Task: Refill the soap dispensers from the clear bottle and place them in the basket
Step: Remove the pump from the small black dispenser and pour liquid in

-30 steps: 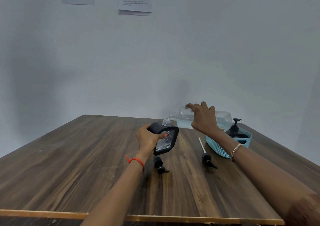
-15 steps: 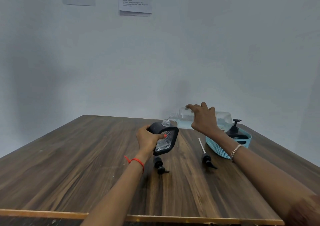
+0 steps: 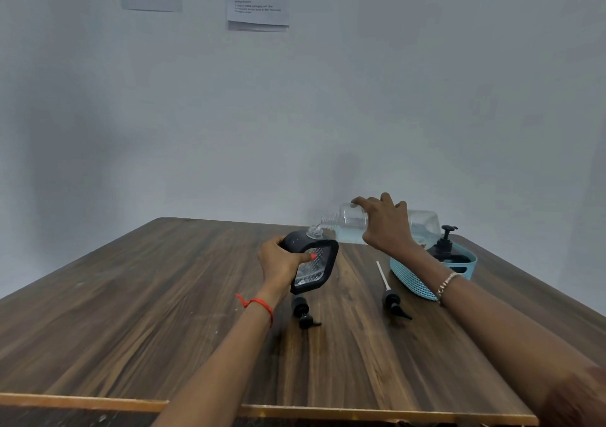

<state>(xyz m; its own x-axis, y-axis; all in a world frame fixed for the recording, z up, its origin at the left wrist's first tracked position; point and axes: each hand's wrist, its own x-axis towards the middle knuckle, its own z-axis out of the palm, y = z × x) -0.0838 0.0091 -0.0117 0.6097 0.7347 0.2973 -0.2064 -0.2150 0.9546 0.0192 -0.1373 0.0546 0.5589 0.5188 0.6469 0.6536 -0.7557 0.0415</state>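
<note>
The left hand [image 3: 281, 260] had its grip clamped on a black soap dispenser [image 3: 311, 262], tilted above the wooden worktop [image 3: 164, 295], neck open. The right hand [image 3: 387, 223] had its grip clamped on the clear bottle [image 3: 352, 221], held nearly level, its mouth at the dispenser's neck. Two pump heads [image 3: 303, 312] [image 3: 392, 302] lay on the worktop. Another dispenser [image 3: 447, 249] stood in the blue basket [image 3: 413, 277] at the right.
</note>
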